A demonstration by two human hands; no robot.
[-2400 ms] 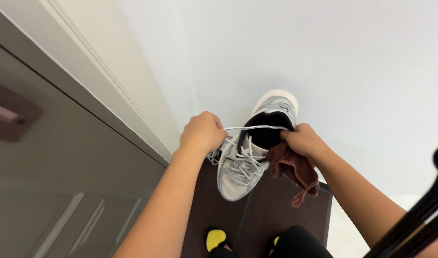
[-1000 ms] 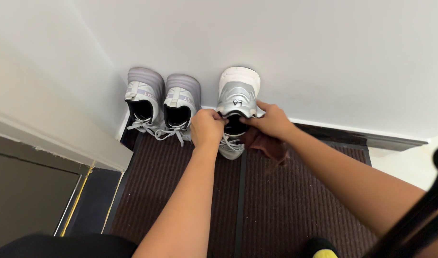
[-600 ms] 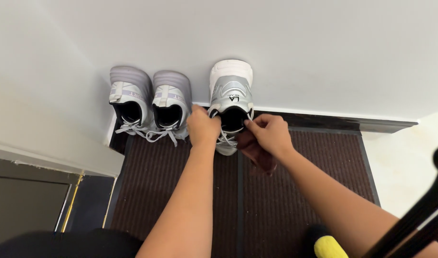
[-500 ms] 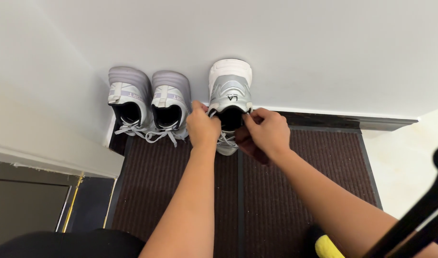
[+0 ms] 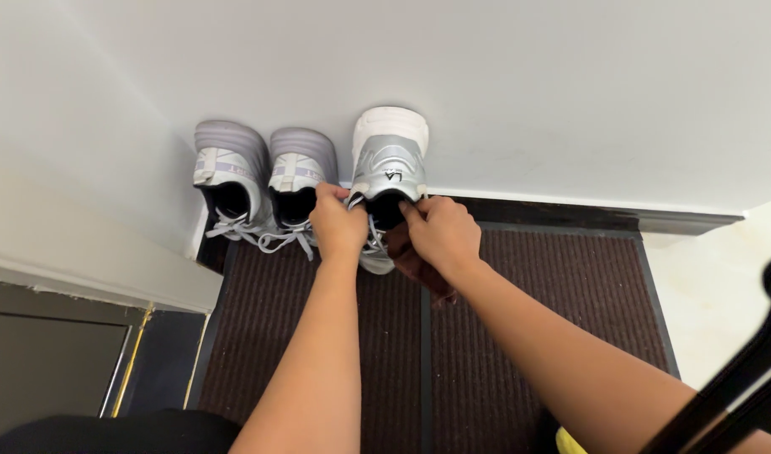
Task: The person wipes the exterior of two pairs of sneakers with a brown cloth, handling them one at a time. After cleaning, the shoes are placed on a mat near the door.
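Note:
A silver and white sneaker [image 5: 389,160] stands on its toe against the white wall, heel up. My left hand [image 5: 337,223] grips its left collar edge beside the laces. My right hand [image 5: 438,233] pinches the right collar edge and also holds a reddish-brown cloth [image 5: 415,267] bunched under the palm. The shoe's laces hang loose below, mostly hidden by my hands. The sneaker sits close beside the right shoe of a grey and white pair [image 5: 266,178].
The grey pair leans heel-up in the wall corner at the left. A dark brown ribbed doormat [image 5: 503,336] covers the floor below. A dark door and threshold [image 5: 83,353] lie at the lower left. A black strap [image 5: 739,378] crosses the lower right corner.
The sneaker was held up by its laces, then came down onto the mat against the wall. In the last half second it has shifted left, closer to the grey pair.

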